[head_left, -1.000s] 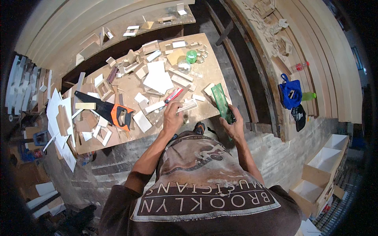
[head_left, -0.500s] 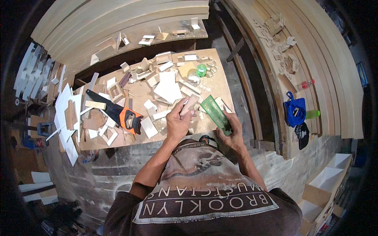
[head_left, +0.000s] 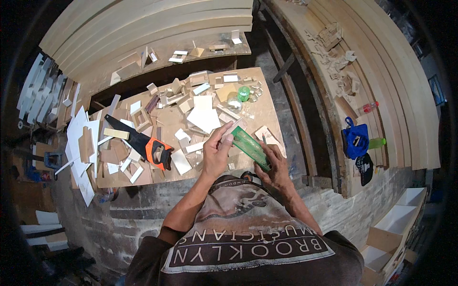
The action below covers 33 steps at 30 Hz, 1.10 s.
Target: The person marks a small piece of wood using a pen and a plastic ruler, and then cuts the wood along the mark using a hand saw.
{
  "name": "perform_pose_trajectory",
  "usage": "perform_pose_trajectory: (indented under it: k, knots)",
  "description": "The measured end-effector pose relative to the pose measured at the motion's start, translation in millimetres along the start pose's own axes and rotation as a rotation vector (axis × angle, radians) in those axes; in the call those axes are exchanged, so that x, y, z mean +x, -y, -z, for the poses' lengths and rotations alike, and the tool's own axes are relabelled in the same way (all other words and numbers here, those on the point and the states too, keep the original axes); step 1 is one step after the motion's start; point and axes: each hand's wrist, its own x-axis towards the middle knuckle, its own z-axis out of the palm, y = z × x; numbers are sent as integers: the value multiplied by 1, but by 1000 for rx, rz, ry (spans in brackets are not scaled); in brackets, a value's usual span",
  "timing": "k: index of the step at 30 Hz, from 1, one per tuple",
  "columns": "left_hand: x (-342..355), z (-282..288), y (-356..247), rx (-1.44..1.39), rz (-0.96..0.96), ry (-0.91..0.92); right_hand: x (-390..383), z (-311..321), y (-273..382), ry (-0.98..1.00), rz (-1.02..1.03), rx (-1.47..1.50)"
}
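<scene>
My left hand (head_left: 214,153) is closed on a small pale wooden piece (head_left: 234,125), its thumb at the upper end of a green translucent plastic rectangle (head_left: 249,147). My right hand (head_left: 274,166) grips the lower end of that rectangle, which slants over the front of the plywood table. A slim object (head_left: 264,137) rises by my right fingers; I cannot tell if it is held. Loose wood offcuts and white panels (head_left: 202,119) lie around both hands. A handsaw with an orange-and-black handle (head_left: 157,151) lies to their left, a light block across its blade.
The plywood table (head_left: 261,86) also carries a green plastic container (head_left: 244,93) and white sheets (head_left: 78,152). On the right, a long bench holds a blue bag (head_left: 355,143), bottles (head_left: 369,107) and wood scraps. Open boxes (head_left: 396,219) stand at lower right, stacked white pieces at far left.
My left hand has risen from the table with a wooden piece. My right hand has brought the green rectangle leftward, so its upper end now meets my left hand and that piece.
</scene>
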Motion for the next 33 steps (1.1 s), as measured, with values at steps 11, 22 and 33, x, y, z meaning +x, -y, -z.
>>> perform_pose_trajectory:
  k: [11, 22, 33]
  knots:
    - [-3, 0, -5, 117, -83, -164, 8, -16, 11, -60, 83, 25]
    - [-1, 3, -10, -137, -163, -176, 18, -24, 19, -68, 227, 3]
    - [-1, 3, -19, -204, -251, -101, 22, -29, 31, -109, 206, 73]
